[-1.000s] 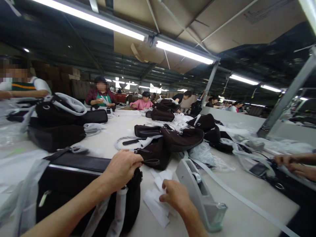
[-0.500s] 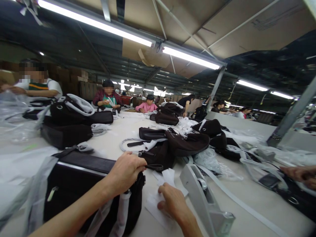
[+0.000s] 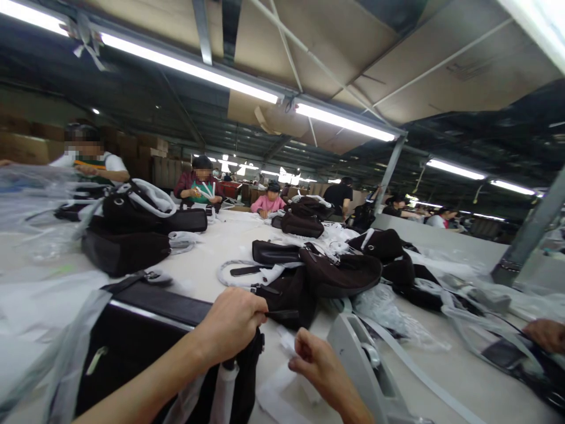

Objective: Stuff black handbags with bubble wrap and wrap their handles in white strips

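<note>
A black bag (image 3: 150,335) with a silver zip line lies at the front left, its straps wrapped in pale covering. Above its right end my left hand (image 3: 236,321) is closed on a thin dark strap (image 3: 283,315), which sticks out to the right. My right hand (image 3: 320,365) is just right of it, fingers curled and thumb apart, with nothing visible between them. Beneath the right hand are white paper strips (image 3: 282,394). A grey tape dispenser (image 3: 364,359) stands beside my right hand.
Dark bags (image 3: 339,274) are piled beyond my hands, and more (image 3: 128,247) lie at the left. Clear plastic (image 3: 384,306) sits behind the dispenser. Another person's hand (image 3: 547,334) is at the right edge. Several people work further back.
My right hand has risen off the white paper strips, and its fingers have turned up. The dark strap, looped before, now points out straighter from my left hand. The view has tilted up slightly.
</note>
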Available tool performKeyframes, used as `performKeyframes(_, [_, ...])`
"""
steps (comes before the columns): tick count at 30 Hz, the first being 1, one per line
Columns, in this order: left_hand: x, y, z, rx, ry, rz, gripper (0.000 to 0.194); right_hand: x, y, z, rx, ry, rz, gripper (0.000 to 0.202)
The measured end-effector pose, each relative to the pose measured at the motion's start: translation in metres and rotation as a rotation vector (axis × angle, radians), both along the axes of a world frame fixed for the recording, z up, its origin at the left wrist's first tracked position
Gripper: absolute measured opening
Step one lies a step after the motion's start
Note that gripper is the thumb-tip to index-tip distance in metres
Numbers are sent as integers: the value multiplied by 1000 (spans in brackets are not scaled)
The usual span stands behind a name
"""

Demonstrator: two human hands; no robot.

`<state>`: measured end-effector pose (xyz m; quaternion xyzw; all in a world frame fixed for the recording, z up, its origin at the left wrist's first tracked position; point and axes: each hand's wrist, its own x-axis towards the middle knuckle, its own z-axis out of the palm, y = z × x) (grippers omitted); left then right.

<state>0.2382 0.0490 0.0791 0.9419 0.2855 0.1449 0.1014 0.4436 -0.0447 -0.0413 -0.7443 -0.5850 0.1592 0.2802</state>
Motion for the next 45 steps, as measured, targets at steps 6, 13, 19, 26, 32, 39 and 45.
performKeyframes(6, [4, -5, 12, 21, 42, 96, 21, 14, 9, 43, 275, 675, 196, 33])
performKeyframes(13, [2, -10, -2, 40, -20, 144, 24, -12, 19, 90, 188, 643, 219, 40])
performKeyframes(19, [3, -15, 9, 11, 24, 100, 23, -20, 25, 98, 313, 417, 241, 26])
performKeyframes(26, [22, -18, 13, -164, -174, 99, 21, -15, 19, 101, 343, 331, 264, 26])
performKeyframes(32, [22, -8, -11, -399, -433, 54, 21, 1, 14, 103, 255, 375, 395, 41])
performKeyframes(39, [18, -12, -10, -320, -422, 76, 20, 16, 11, 100, 372, 117, 246, 25])
performKeyframes(45, [18, -12, -9, -245, -399, 100, 20, 19, 9, 98, 472, 4, 155, 17])
